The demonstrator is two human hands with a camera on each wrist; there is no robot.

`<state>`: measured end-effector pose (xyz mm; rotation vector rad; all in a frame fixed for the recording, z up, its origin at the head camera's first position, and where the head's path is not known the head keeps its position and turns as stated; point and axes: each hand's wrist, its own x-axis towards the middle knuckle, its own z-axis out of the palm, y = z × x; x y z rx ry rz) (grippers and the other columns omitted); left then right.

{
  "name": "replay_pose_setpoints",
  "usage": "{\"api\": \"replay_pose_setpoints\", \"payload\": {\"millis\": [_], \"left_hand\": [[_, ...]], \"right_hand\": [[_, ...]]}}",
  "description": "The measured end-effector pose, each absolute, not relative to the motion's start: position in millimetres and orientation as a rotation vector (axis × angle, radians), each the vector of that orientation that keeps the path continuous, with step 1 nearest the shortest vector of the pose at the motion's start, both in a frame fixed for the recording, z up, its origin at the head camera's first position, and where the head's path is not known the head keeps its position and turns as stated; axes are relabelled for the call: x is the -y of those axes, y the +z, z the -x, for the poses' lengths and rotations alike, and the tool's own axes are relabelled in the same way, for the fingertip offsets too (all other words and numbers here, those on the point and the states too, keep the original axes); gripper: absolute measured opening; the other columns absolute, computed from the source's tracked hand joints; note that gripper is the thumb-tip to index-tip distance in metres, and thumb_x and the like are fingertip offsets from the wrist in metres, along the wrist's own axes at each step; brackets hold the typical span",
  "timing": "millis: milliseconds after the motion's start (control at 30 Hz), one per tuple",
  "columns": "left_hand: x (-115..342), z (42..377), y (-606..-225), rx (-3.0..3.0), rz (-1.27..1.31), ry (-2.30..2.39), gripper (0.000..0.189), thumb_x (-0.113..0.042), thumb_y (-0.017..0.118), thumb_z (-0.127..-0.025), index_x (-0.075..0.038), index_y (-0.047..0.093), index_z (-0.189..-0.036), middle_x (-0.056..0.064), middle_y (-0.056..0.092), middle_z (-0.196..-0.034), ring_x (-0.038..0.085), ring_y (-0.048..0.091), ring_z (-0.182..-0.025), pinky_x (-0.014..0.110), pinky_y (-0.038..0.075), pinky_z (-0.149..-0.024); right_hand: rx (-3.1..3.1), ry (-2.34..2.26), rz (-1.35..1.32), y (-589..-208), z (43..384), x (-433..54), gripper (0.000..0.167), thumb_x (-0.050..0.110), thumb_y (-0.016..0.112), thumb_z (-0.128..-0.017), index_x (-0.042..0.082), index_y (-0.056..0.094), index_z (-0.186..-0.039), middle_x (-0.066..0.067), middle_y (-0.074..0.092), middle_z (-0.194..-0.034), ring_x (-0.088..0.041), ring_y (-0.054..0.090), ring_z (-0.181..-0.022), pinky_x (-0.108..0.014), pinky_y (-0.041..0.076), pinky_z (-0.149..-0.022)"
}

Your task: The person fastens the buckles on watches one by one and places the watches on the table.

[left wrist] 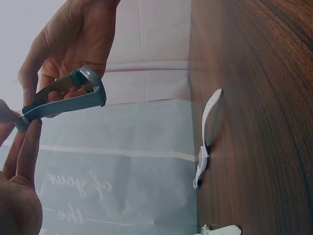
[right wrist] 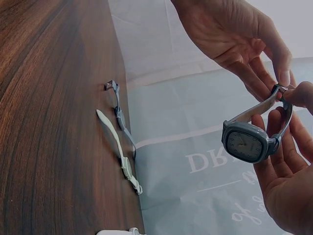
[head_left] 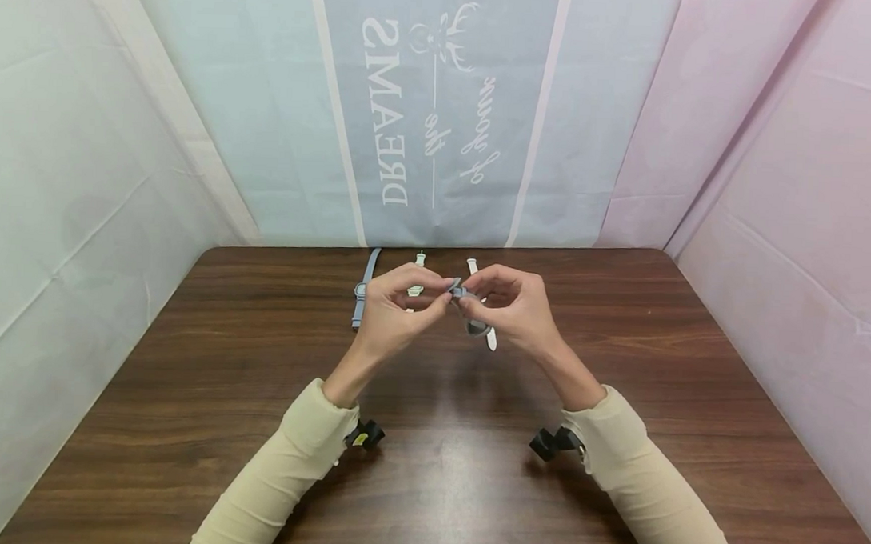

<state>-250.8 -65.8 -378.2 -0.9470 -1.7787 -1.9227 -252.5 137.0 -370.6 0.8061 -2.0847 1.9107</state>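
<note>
A grey-blue wristwatch (right wrist: 244, 144) is held up above the table, its strap looped round with the buckle (right wrist: 279, 89) at the top. My left hand (head_left: 398, 307) pinches the buckle end between thumb and fingertips. Close against it, my right hand (head_left: 513, 307) pinches the strap (left wrist: 68, 104) beside the buckle. The watch's round-cornered case hangs below the fingers, its pale dial with dark numerals showing in the right wrist view. In the head view the fingers cover much of the strap.
Behind the hands on the brown wooden table (head_left: 257, 426) lie a blue watch (head_left: 359, 305) at left, a pale green watch (right wrist: 126, 164) in the middle and a white watch (left wrist: 203, 152) at right. A printed cloth (head_left: 267, 138) hangs at the table's far edge.
</note>
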Motion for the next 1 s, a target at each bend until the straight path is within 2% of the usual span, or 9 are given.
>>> {"api": "replay_pose_setpoints", "payload": {"millis": [167,533,867,1000], "left_hand": [[65.8,249.6,-377.9,1.79,0.943,-1.905,0.014,0.015,0.072,-0.083,0.009,0.076,-0.094,0.023,0.07,-0.095,0.015,0.072,-0.091,0.041,0.065,-0.076],[65.0,250.0,-376.8,1.829,0.908,-1.809,0.016,0.015,0.068,-0.08,0.003,0.075,-0.087,0.014,0.07,-0.092,0.017,0.071,-0.087,0.037,0.066,-0.073],[64.4,245.8,-378.1,1.812,0.927,-1.793,0.015,0.015,0.067,-0.079,0.001,0.073,-0.082,0.005,0.07,-0.09,0.026,0.072,-0.085,0.036,0.066,-0.071],[64.8,244.2,-378.6,1.819,0.935,-1.775,0.015,0.014,0.066,-0.079,0.0,0.071,-0.08,0.007,0.069,-0.09,0.026,0.071,-0.085,0.036,0.066,-0.071]], "right_hand": [[2.099,1.911,-0.822,-370.9,252.5,-137.0,0.014,-0.005,0.077,-0.085,-0.006,0.073,-0.098,0.007,0.075,-0.083,-0.01,0.07,-0.073,-0.025,0.059,-0.063],[2.119,1.911,-0.818,-368.0,253.5,-135.7,0.014,-0.005,0.078,-0.083,-0.003,0.074,-0.096,0.006,0.075,-0.081,-0.011,0.07,-0.071,-0.028,0.059,-0.062],[2.114,1.89,-0.831,-371.4,249.4,-134.6,0.012,-0.005,0.078,-0.084,-0.003,0.074,-0.095,0.005,0.074,-0.081,-0.012,0.069,-0.071,-0.026,0.058,-0.064],[2.116,1.88,-0.836,-372.9,247.8,-134.2,0.012,-0.005,0.078,-0.084,-0.003,0.073,-0.095,0.006,0.073,-0.08,-0.012,0.068,-0.071,-0.026,0.058,-0.065]]}}
